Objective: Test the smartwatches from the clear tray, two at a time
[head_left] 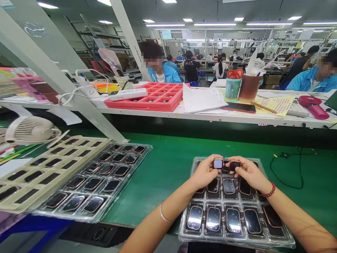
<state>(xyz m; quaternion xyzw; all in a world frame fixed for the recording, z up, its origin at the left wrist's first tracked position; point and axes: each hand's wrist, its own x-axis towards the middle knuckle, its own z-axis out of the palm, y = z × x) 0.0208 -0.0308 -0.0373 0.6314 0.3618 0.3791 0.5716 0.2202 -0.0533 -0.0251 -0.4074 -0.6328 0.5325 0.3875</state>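
Left hand (206, 173): gripping lit watch (218, 163) | right hand (249, 172): gripping dark watch (234, 166) | both watches: above far edge, clear tray (222, 201), four o'clock

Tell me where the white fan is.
In the head view, the white fan is at the far left, beside the upper end of the cream tray, below the shelf.

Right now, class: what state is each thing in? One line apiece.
Left smartwatch, in left hand: screen lit
Right smartwatch, in right hand: screen dark
Right plastic tray: holding watches
Left plastic tray: holding watches
Red tray: partly filled
Smartphone: screen dark
White fan: cannot tell if running
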